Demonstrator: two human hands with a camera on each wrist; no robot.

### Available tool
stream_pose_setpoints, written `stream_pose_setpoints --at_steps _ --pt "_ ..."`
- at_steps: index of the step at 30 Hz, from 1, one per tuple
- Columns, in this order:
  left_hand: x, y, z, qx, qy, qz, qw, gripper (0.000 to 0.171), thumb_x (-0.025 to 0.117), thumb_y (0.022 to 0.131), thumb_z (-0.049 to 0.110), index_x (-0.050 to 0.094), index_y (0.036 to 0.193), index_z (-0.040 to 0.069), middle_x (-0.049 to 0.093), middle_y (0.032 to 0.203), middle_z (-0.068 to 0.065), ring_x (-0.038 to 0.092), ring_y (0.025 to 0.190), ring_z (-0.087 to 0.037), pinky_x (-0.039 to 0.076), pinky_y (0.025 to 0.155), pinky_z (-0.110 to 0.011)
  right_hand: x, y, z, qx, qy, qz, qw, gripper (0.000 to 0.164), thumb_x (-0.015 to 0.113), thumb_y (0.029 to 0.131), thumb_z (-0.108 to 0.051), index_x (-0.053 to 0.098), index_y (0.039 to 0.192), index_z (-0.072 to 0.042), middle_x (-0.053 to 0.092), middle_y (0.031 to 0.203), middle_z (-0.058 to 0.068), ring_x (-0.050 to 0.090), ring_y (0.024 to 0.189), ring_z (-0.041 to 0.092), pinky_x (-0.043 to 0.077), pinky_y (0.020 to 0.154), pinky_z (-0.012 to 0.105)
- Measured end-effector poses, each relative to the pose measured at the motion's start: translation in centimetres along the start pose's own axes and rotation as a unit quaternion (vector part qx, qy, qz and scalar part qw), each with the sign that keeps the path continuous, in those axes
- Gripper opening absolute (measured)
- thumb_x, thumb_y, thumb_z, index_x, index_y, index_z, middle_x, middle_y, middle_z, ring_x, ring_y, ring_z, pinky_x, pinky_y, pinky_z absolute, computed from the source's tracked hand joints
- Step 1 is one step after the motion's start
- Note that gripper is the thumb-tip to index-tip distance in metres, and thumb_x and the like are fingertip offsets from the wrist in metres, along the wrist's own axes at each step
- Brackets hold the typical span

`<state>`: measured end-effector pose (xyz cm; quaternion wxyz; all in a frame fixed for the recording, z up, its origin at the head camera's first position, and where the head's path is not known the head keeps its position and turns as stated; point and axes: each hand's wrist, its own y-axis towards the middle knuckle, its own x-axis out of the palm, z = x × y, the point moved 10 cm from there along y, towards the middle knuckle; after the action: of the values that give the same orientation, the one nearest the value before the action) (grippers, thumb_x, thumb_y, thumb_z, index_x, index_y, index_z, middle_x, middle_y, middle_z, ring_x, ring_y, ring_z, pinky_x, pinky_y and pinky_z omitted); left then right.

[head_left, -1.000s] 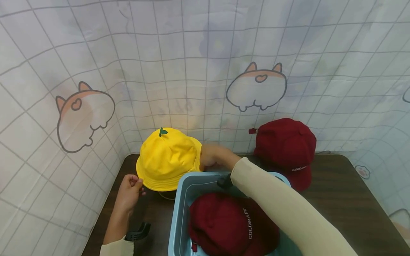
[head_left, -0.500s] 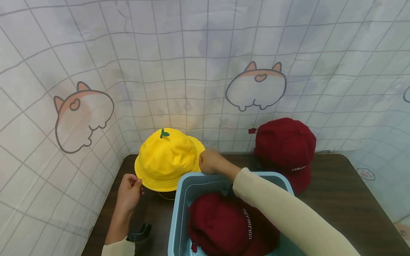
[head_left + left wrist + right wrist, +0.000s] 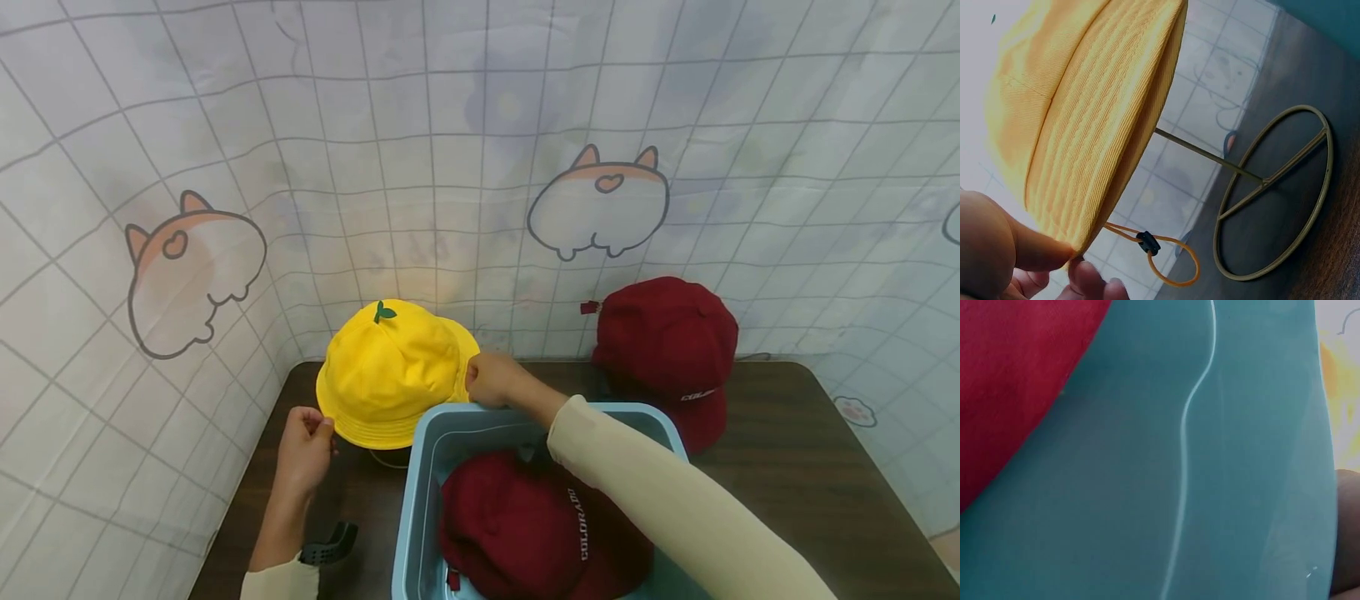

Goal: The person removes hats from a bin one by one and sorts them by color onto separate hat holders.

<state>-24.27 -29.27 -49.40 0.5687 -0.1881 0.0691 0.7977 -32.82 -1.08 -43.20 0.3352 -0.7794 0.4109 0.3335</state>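
A yellow bucket hat (image 3: 393,371) with a green sprout on top sits on a thin metal stand (image 3: 1210,154), its ring base showing in the left wrist view. My left hand (image 3: 303,450) pinches the left edge of the brim between thumb and fingers. At the brim's right side, my right hand (image 3: 498,379) has its fingers curled at the edge, just above the blue bin's far rim; its fingertips are hidden in the head view. An orange cord loop (image 3: 1175,265) with a black toggle (image 3: 1147,243) hangs below the hat.
The light blue bin (image 3: 405,533) stands in front, holding a dark red cap (image 3: 510,525) lettered COLORADO. Another dark red cap (image 3: 663,333) is at the back right of the dark wood table (image 3: 795,450). A grid-patterned cloth (image 3: 480,200) hangs behind.
My right hand has turned and shifted slightly toward me at the brim, whose right side now reaches a little farther right. My left hand has stayed nearly still.
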Motion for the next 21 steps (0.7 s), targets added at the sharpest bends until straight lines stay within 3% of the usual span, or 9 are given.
stream_pose_setpoints --at_steps 4,10,16,21 --pt "-0.4 -0.4 0.0 -0.005 0.022 0.007 0.9997 0.021 0.049 0.107 0.011 0.040 0.120 -0.003 0.049 0.103 -0.014 0.056 0.077 -0.021 0.054 0.066 -0.029 -0.1 -0.1 0.8 0.021 0.028 -0.011 0.999 0.008 0.071 0.087 -0.009 0.063 0.087 -0.011 0.059 0.086 0.002 0.054 0.076 0.020 0.043 0.063 0.027" --pt "-0.8 -1.9 1.4 -0.006 0.079 0.014 0.9967 0.028 0.052 0.106 0.022 0.044 0.122 0.000 0.052 0.103 -0.014 0.055 0.078 -0.019 0.050 0.065 -0.029 -1.3 -0.7 1.0 0.030 0.033 -0.017 0.999 0.013 0.072 0.087 -0.015 0.064 0.098 -0.013 0.063 0.096 0.003 0.056 0.086 0.024 0.046 0.071 0.032" --pt "0.6 -4.1 3.6 0.019 0.103 -0.049 0.9933 0.032 0.050 0.108 0.033 0.047 0.124 0.006 0.058 0.108 -0.013 0.057 0.089 -0.021 0.048 0.072 -0.030 -3.2 -1.9 0.0 0.014 0.005 0.005 1.000 0.015 0.066 0.095 -0.018 0.064 0.108 -0.011 0.061 0.095 0.005 0.052 0.075 0.023 0.044 0.065 0.030" --pt "2.2 -6.2 5.2 0.037 0.099 -0.102 0.9891 0.032 0.048 0.109 0.036 0.051 0.128 0.011 0.061 0.117 -0.013 0.062 0.097 -0.022 0.051 0.079 -0.030 -4.6 -3.3 -1.0 -0.012 -0.021 0.026 0.999 0.018 0.067 0.097 -0.018 0.065 0.112 -0.010 0.069 0.105 0.005 0.056 0.075 0.020 0.047 0.066 0.030"
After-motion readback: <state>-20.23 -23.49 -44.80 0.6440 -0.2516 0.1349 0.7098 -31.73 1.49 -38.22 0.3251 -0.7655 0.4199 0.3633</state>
